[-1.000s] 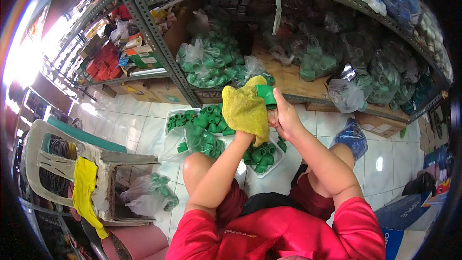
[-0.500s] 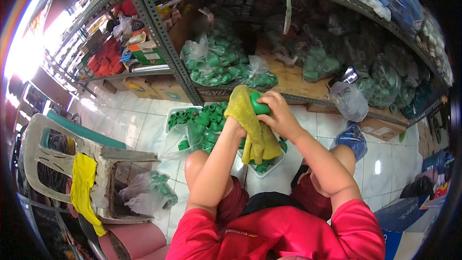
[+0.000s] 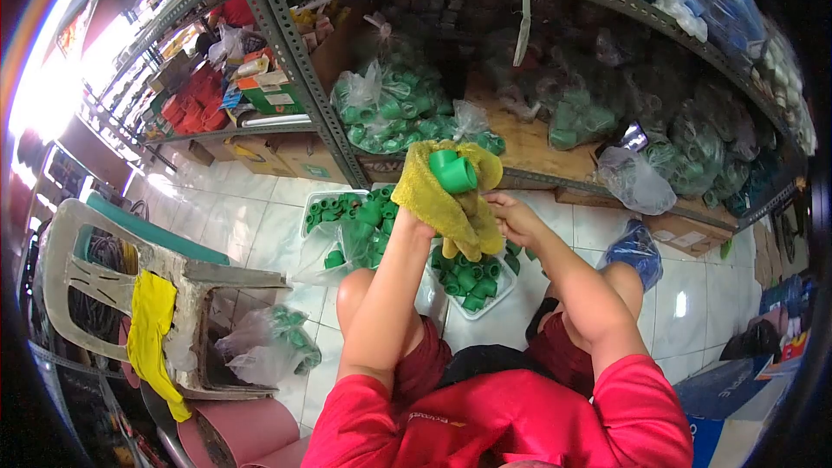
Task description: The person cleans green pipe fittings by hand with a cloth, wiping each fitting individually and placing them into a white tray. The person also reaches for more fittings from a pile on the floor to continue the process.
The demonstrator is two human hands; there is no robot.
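Note:
A green pipe fitting (image 3: 452,172) rests on a yellow cloth (image 3: 464,224) in front of me. My left hand (image 3: 418,224) is mostly covered by the cloth and closed around the fitting through it. At the cloth's right side, my right hand (image 3: 517,221) pinches the edge, its fingertips partly hidden. Below the cloth, a white tray (image 3: 473,315) holds several green fittings. Another white tray (image 3: 306,210) of fittings stands farther left, with a clear plastic bag (image 3: 321,253) holding fittings at its front.
A metal shelf frame (image 3: 303,91) stands ahead, with bagged green fittings (image 3: 390,104) on its lower board. To the left is a worn plastic chair (image 3: 186,282) with a yellow rag (image 3: 152,321) over it. Another plastic bag (image 3: 264,338) lies beside the chair on the tiles.
My right hand has left the fitting and moved down to the cloth's right edge. The fitting has turned and its openings show. The cloth now spreads wider beneath it.

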